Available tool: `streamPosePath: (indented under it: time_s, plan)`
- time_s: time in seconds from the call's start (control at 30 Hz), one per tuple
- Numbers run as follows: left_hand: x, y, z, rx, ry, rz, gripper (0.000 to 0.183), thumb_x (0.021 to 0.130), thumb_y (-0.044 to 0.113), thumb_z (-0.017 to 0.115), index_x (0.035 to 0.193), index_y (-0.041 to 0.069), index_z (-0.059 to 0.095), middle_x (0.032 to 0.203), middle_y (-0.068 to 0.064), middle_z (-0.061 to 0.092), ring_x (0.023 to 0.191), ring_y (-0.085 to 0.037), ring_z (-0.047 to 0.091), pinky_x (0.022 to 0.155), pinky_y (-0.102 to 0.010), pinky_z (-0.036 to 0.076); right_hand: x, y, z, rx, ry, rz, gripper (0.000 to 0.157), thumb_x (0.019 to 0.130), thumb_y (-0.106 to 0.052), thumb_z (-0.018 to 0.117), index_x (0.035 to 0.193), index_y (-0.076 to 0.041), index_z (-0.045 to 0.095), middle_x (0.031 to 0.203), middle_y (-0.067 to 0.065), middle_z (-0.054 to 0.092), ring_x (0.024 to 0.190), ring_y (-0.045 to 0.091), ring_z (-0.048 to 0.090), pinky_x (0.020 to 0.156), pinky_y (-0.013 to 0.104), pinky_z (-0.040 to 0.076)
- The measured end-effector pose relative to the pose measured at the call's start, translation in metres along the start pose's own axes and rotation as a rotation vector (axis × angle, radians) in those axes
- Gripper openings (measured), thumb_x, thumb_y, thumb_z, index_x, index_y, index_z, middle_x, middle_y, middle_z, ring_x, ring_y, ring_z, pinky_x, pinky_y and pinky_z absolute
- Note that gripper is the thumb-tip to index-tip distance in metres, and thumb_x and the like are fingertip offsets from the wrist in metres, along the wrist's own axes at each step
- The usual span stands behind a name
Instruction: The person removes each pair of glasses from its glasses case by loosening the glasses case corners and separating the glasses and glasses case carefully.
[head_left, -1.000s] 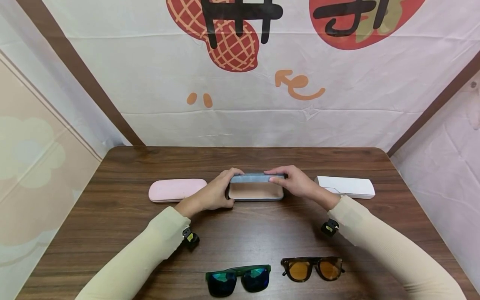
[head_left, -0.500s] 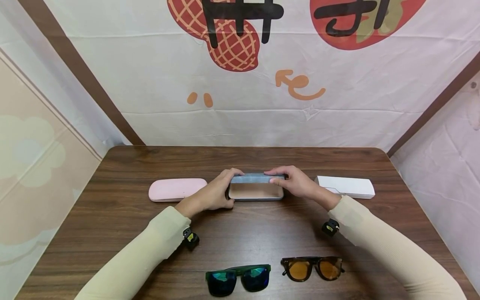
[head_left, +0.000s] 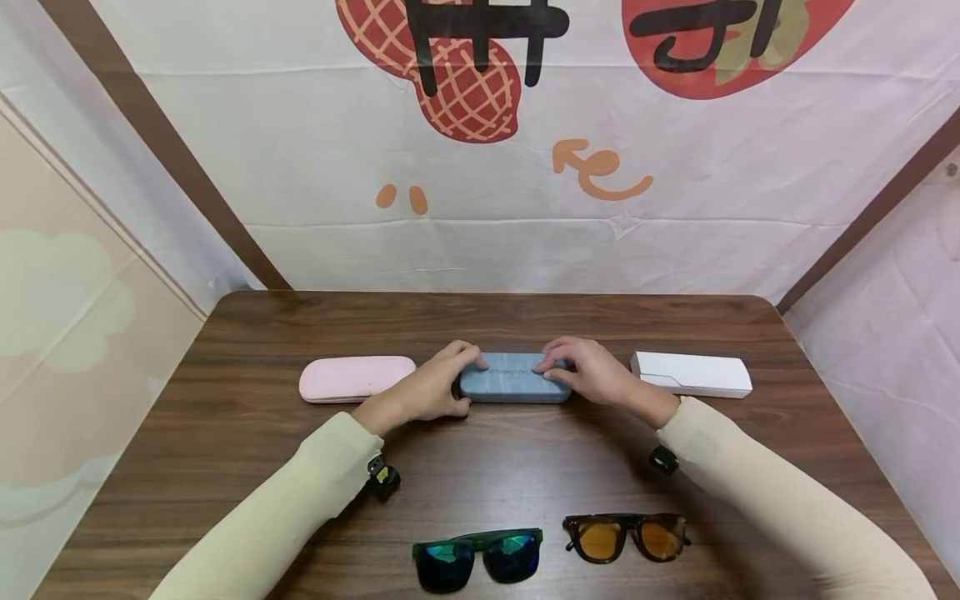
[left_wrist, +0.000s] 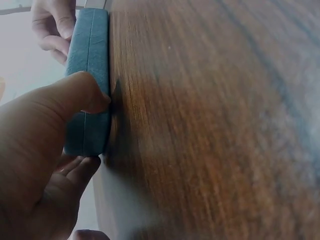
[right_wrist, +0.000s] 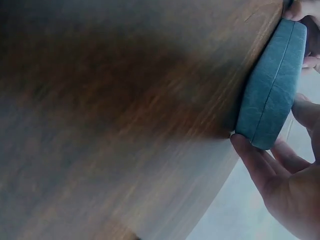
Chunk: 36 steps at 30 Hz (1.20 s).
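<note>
A blue glasses case [head_left: 514, 385] with its lid down lies on the wooden table, between my two hands. My left hand [head_left: 435, 385] grips its left end. In the left wrist view the thumb [left_wrist: 82, 95] lies along the case's front side, with other fingers round the end. My right hand [head_left: 592, 375] holds the right end, thumb and forefinger on the lid. In the right wrist view, other fingertips [right_wrist: 242, 142] touch the end near the tabletop. The case's inside is hidden.
A pink glasses case [head_left: 352, 379] lies left of the blue one, and a white case [head_left: 693, 373] lies right. Nearer the front are green-framed sunglasses [head_left: 477, 558] and tortoiseshell glasses with orange lenses [head_left: 628, 536]. A printed cloth [head_left: 480, 250] hangs behind the table [head_left: 480, 467].
The blue case's lid has swung down towards me and shut over its beige inside. My right hand has moved slightly forward and down with it, while my left hand stays at the left end.
</note>
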<state>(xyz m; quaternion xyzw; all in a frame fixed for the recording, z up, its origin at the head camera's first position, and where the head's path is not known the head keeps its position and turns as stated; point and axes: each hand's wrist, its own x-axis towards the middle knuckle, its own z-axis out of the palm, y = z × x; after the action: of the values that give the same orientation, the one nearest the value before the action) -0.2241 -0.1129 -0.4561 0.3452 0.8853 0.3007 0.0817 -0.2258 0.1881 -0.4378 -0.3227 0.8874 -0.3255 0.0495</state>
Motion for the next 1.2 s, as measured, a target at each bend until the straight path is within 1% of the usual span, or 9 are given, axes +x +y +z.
streamPosePath:
  time_s: [0.1,0.23,0.37,0.5,0.6,0.7,0.9,1.2]
  plan:
    - [0.0002,-0.001,0.0002,-0.003,0.009,0.007,0.048,0.081,0.002,0.08,0.121,0.012,0.055,0.135,-0.015,0.048,0.121,-0.028,0.054,0.097,-0.043,0.049,0.0012,-0.001,-0.0008,-0.007,-0.017,0.006,0.017,0.096,-0.008,0.07,0.11,-0.013,0.078,0.132,0.018,0.063,0.125,0.033,0.059,0.096,0.048,0.052]
    - [0.0006,-0.0015,0.0005,0.0,0.002,0.002,0.048,0.081,0.002,0.079,0.121,0.012,0.055,0.135,-0.015,0.048,0.121,-0.028,0.053,0.097,-0.042,0.049,0.0012,-0.0017,-0.0006,-0.01,-0.028,0.017,0.016,0.097,-0.009,0.07,0.11,-0.014,0.078,0.133,0.017,0.063,0.127,0.033,0.057,0.098,0.049,0.051]
    - [0.0011,-0.0009,0.0007,-0.004,-0.007,-0.006,0.049,0.081,0.002,0.079,0.122,0.012,0.055,0.134,-0.015,0.048,0.121,-0.028,0.053,0.097,-0.042,0.049,-0.0002,0.0002,-0.0006,-0.016,-0.049,0.012,0.016,0.096,-0.015,0.072,0.112,-0.016,0.076,0.135,0.016,0.062,0.131,0.032,0.055,0.102,0.05,0.048]
    - [0.0014,0.0,0.0008,-0.013,-0.009,-0.011,0.049,0.081,0.002,0.079,0.123,0.012,0.055,0.135,-0.015,0.048,0.121,-0.028,0.053,0.098,-0.043,0.049,-0.0025,0.0023,-0.0028,-0.032,-0.082,0.001,0.025,0.093,-0.023,0.077,0.117,-0.018,0.074,0.141,0.016,0.058,0.135,0.032,0.052,0.105,0.05,0.045]
    - [0.0003,0.0001,0.0011,-0.029,-0.012,-0.026,0.05,0.082,0.002,0.078,0.125,0.011,0.054,0.136,-0.015,0.047,0.123,-0.028,0.052,0.1,-0.042,0.047,-0.0033,0.0027,-0.0037,-0.051,-0.108,-0.005,0.032,0.091,-0.025,0.08,0.121,-0.019,0.072,0.144,0.016,0.056,0.135,0.032,0.051,0.106,0.05,0.044]
    - [-0.0009,0.0004,0.0015,-0.035,-0.013,-0.036,0.052,0.082,0.002,0.078,0.127,0.011,0.054,0.136,-0.014,0.046,0.124,-0.027,0.051,0.101,-0.042,0.047,-0.0034,0.0023,-0.0036,-0.071,-0.124,-0.011,0.036,0.09,-0.026,0.081,0.123,-0.019,0.07,0.144,0.015,0.055,0.135,0.032,0.051,0.106,0.05,0.044]
    - [-0.0007,0.0016,0.0009,-0.035,-0.002,-0.019,0.053,0.081,0.002,0.079,0.127,0.01,0.053,0.132,-0.014,0.048,0.122,-0.027,0.051,0.099,-0.042,0.047,-0.0014,0.0002,-0.0051,-0.082,-0.137,-0.012,0.035,0.089,-0.025,0.08,0.122,-0.018,0.069,0.144,0.014,0.056,0.137,0.032,0.049,0.108,0.049,0.043]
    - [-0.0008,0.0028,0.0004,-0.034,0.001,-0.015,0.053,0.081,0.002,0.078,0.127,0.01,0.052,0.133,-0.014,0.048,0.123,-0.028,0.05,0.099,-0.042,0.047,-0.0002,-0.0038,-0.0074,-0.084,-0.15,-0.005,0.035,0.09,-0.023,0.08,0.122,-0.016,0.068,0.145,0.016,0.055,0.139,0.035,0.045,0.109,0.052,0.04]
